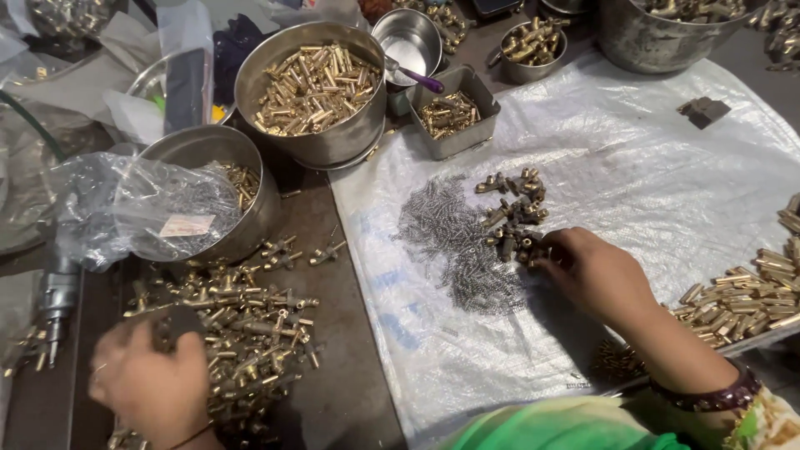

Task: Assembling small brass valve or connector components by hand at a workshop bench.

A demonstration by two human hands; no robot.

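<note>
My right hand point(596, 275) reaches onto the white plastic sheet point(667, 167), its fingertips pinched on a small brass fitting at the edge of a cluster of brass fittings point(515, 218). A heap of tiny grey metal springs point(454, 242) lies just left of that cluster. My left hand point(150, 383) is low at the left, over a spread of brass parts point(242, 321) on the dark table. Its fingers are closed around a small dark block point(173, 323).
A large steel bowl of brass pins point(312, 87), a square tin of small parts point(454, 112), an empty steel cup with a purple spoon point(408, 46) and a bowl under a clear plastic bag point(150, 204) stand at the back. More brass pieces point(746, 296) are heaped at the right.
</note>
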